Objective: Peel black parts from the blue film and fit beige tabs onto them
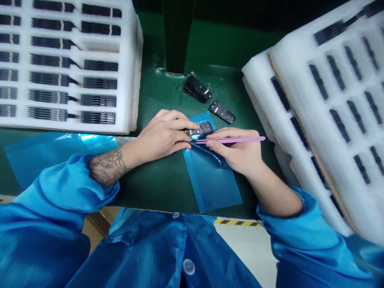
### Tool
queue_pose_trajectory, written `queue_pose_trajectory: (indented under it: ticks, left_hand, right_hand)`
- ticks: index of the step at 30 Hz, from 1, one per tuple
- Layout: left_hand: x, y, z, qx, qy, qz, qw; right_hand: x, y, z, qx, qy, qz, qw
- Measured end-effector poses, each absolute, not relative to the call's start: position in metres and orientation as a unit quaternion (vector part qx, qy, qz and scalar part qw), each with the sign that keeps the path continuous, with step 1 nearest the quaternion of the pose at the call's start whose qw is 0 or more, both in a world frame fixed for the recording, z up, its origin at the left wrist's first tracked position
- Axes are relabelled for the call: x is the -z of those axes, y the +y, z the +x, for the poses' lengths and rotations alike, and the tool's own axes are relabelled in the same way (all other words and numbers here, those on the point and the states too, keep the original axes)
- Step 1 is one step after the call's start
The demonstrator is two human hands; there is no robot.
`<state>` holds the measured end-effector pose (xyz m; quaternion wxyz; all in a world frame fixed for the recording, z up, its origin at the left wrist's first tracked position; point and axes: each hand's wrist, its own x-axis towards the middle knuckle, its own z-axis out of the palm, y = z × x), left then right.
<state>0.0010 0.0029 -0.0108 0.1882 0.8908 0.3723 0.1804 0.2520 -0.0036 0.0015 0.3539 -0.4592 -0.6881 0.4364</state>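
Two hands in my remote view: left hand (163, 136) closed over a dark electronic module (199, 129) lying on blue gridded film (210, 180); right hand (237, 152) narrowly pinching pink tweezers (231, 140), tips just below the module's 6 o'clock edge. I judge a slipping tip could scratch the module or crease the film. Green bench (150, 192): one further module (196, 89) and another (222, 112) near 12 o'clock, a white foam tray (132, 80) at 10 o'clock, a second foam tray (288, 60) at 2 o'clock.
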Motion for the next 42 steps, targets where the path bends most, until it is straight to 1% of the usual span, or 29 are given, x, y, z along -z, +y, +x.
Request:
queue_pose_trajectory:
  ticks: [7, 17, 21, 26, 33, 42]
  left_hand:
    - [0.012, 0.003, 0.001, -0.212, 0.355, 0.896, 0.162]
    - [0.011, 0.003, 0.001, -0.195, 0.367, 0.892, 0.178]
    - [0.009, 0.003, -0.001, -0.203, 0.351, 0.899, 0.167]
    - [0.007, 0.003, -0.004, -0.228, 0.301, 0.914, 0.149]
    - [0.014, 0.006, 0.0, -0.271, 0.334, 0.895, 0.117]
    - [0.015, 0.005, 0.001, -0.279, 0.347, 0.887, 0.126]
  right_hand:
    - [-0.001, -0.004, 0.251, -0.439, -0.692, -0.441, 0.364]
    - [-0.002, -0.004, 0.249, -0.439, -0.687, -0.443, 0.372]
    - [0.0, -0.001, 0.256, -0.45, -0.638, -0.473, 0.408]
    - [0.007, 0.008, 0.268, -0.423, -0.575, -0.535, 0.452]
    - [0.006, 0.01, 0.267, -0.424, -0.58, -0.532, 0.447]
    - [0.002, 0.013, 0.267, -0.419, -0.59, -0.552, 0.415]
